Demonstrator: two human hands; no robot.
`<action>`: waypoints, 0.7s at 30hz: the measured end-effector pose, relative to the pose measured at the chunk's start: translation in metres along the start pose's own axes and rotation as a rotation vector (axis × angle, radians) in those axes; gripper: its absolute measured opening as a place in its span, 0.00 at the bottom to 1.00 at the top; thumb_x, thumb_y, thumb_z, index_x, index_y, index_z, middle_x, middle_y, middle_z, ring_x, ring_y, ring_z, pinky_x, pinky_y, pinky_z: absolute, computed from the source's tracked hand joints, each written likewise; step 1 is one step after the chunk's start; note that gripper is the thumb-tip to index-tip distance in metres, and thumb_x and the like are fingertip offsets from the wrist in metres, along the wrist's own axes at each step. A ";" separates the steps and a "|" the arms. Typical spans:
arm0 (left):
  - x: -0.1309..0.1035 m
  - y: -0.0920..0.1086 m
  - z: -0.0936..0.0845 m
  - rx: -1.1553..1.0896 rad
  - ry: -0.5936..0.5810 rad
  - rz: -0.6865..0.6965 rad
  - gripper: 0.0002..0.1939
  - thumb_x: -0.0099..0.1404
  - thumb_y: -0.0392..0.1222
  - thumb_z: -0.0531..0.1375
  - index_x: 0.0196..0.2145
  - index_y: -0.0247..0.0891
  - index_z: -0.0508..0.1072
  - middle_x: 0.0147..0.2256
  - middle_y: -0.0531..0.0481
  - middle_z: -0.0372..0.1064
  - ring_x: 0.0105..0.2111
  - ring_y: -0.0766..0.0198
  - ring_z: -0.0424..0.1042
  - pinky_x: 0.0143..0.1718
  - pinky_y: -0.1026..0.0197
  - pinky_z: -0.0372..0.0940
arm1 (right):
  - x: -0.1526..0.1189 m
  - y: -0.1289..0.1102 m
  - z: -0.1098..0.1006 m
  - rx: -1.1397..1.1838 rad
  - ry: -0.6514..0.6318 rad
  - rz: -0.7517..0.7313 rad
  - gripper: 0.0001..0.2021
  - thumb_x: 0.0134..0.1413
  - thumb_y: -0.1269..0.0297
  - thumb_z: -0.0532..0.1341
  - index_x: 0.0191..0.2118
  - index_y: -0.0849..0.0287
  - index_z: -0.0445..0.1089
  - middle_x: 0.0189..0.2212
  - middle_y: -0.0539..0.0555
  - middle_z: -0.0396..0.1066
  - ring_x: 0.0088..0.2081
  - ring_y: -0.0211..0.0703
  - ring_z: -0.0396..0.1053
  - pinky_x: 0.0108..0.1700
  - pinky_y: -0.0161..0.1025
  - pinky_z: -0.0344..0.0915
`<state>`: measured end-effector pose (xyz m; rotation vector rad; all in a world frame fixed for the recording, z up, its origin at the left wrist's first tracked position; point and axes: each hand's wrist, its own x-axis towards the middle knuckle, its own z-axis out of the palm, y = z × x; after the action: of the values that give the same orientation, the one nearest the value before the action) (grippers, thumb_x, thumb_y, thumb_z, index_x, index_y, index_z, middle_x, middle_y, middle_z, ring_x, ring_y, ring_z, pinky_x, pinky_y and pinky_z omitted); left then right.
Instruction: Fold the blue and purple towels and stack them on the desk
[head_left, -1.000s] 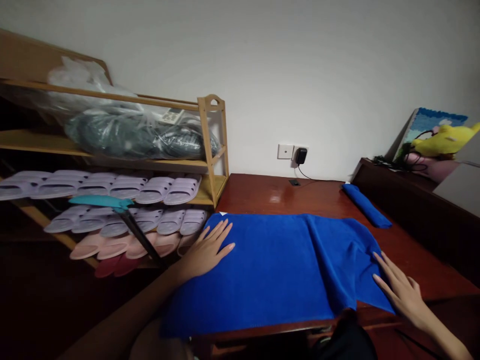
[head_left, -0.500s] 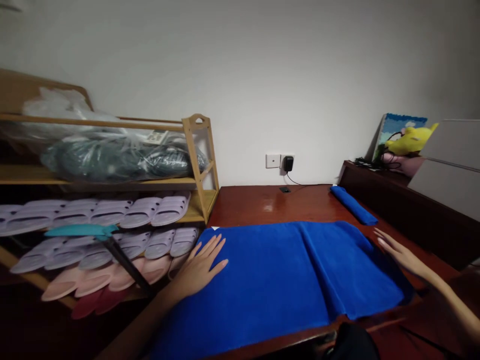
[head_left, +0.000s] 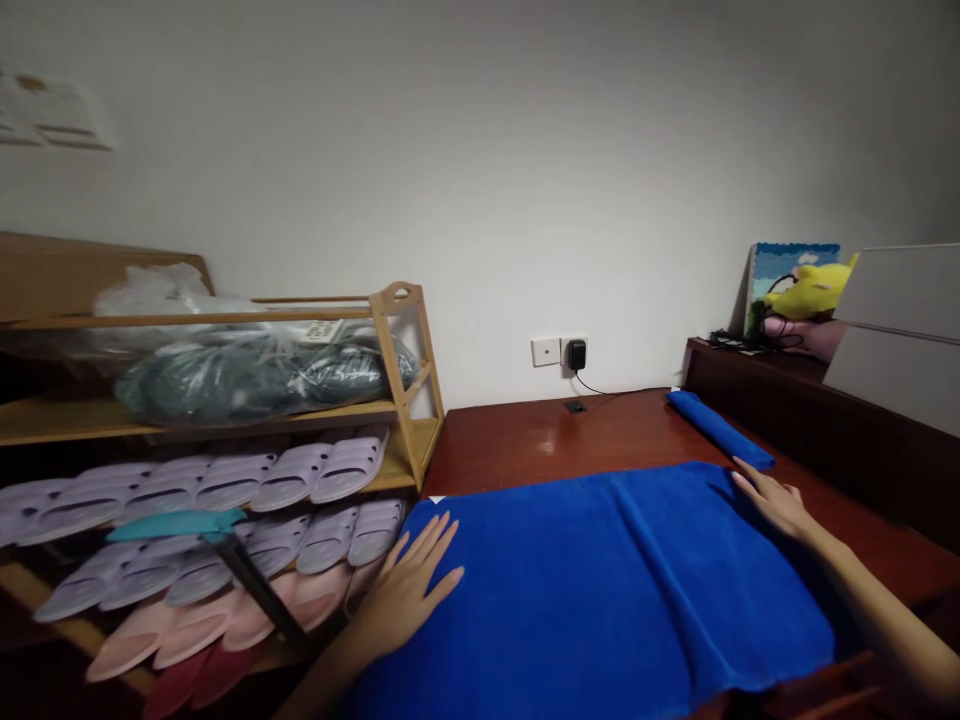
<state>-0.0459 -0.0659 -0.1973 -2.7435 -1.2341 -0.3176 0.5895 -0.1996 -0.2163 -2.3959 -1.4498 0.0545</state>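
A blue towel (head_left: 555,570) lies spread over the front of the reddish-brown table, with a long crease running down its right half and a small white tag at its far left corner. My left hand (head_left: 411,590) rests flat on the towel's left edge, fingers apart. At the far right corner is my right hand (head_left: 772,500), its fingers stretched out over the towel's edge; whether it presses on the cloth I cannot tell. Just beyond my right hand lies a rolled blue towel (head_left: 720,430).
On the left stands a wooden rack (head_left: 405,400) with rows of lilac slippers (head_left: 285,480), pink slippers (head_left: 255,615) below and a plastic-wrapped bundle (head_left: 255,380) above. A black plug (head_left: 576,354) sits in the wall. A yellow plush toy (head_left: 806,292) is on the raised right ledge.
My right hand has moved left and inward onto the towel's far right corner. The view has tilted up slightly. My left hand stays flat at the left edge.
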 end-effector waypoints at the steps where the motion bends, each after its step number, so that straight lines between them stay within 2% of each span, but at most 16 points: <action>1: 0.000 -0.001 0.002 0.004 0.012 0.004 0.32 0.68 0.59 0.46 0.65 0.45 0.50 0.63 0.48 0.49 0.63 0.52 0.50 0.60 0.43 0.50 | 0.000 0.002 0.000 -0.006 0.008 0.003 0.33 0.58 0.40 0.37 0.63 0.49 0.54 0.61 0.53 0.56 0.63 0.55 0.50 0.61 0.62 0.44; 3: 0.001 -0.003 0.006 0.008 0.029 0.013 0.32 0.68 0.59 0.47 0.65 0.46 0.49 0.63 0.49 0.49 0.62 0.53 0.51 0.60 0.44 0.50 | 0.000 0.007 0.002 -0.022 -0.020 -0.003 0.32 0.58 0.41 0.38 0.61 0.47 0.58 0.61 0.51 0.57 0.63 0.56 0.50 0.60 0.62 0.47; 6: 0.001 -0.004 0.008 0.005 0.045 0.027 0.32 0.68 0.59 0.47 0.65 0.46 0.49 0.63 0.48 0.50 0.62 0.54 0.51 0.60 0.45 0.49 | 0.003 0.017 0.003 -0.052 -0.059 -0.007 0.32 0.57 0.41 0.38 0.61 0.49 0.57 0.62 0.52 0.53 0.63 0.56 0.49 0.59 0.63 0.46; 10: 0.002 -0.003 0.007 -0.004 0.042 0.036 0.32 0.68 0.59 0.47 0.65 0.45 0.51 0.63 0.47 0.51 0.62 0.54 0.51 0.61 0.46 0.49 | 0.011 0.020 -0.009 -0.132 0.000 -0.027 0.32 0.57 0.40 0.41 0.60 0.52 0.59 0.59 0.55 0.59 0.61 0.57 0.54 0.58 0.64 0.47; 13: 0.002 -0.001 0.005 0.000 0.040 0.036 0.32 0.68 0.59 0.47 0.64 0.44 0.52 0.62 0.46 0.52 0.62 0.54 0.51 0.61 0.46 0.48 | 0.017 0.012 -0.022 -0.182 0.077 -0.003 0.31 0.59 0.43 0.39 0.51 0.55 0.69 0.51 0.58 0.68 0.54 0.57 0.62 0.53 0.57 0.57; 16: 0.002 0.000 0.005 0.007 0.046 0.042 0.31 0.68 0.59 0.46 0.64 0.43 0.52 0.62 0.45 0.52 0.62 0.55 0.51 0.61 0.46 0.47 | 0.022 0.003 -0.025 -0.213 0.105 0.065 0.34 0.60 0.43 0.35 0.42 0.59 0.72 0.46 0.63 0.70 0.48 0.59 0.66 0.45 0.54 0.63; 21: 0.001 0.002 0.002 -0.001 0.023 0.027 0.31 0.69 0.59 0.46 0.65 0.44 0.50 0.63 0.46 0.51 0.63 0.56 0.50 0.61 0.47 0.46 | 0.032 -0.002 -0.011 -0.181 0.078 0.050 0.33 0.58 0.40 0.37 0.52 0.55 0.68 0.52 0.62 0.66 0.53 0.61 0.62 0.49 0.62 0.59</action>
<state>-0.0433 -0.0665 -0.1986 -2.7466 -1.1905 -0.3462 0.6055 -0.1740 -0.2013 -2.5469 -1.4134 -0.1623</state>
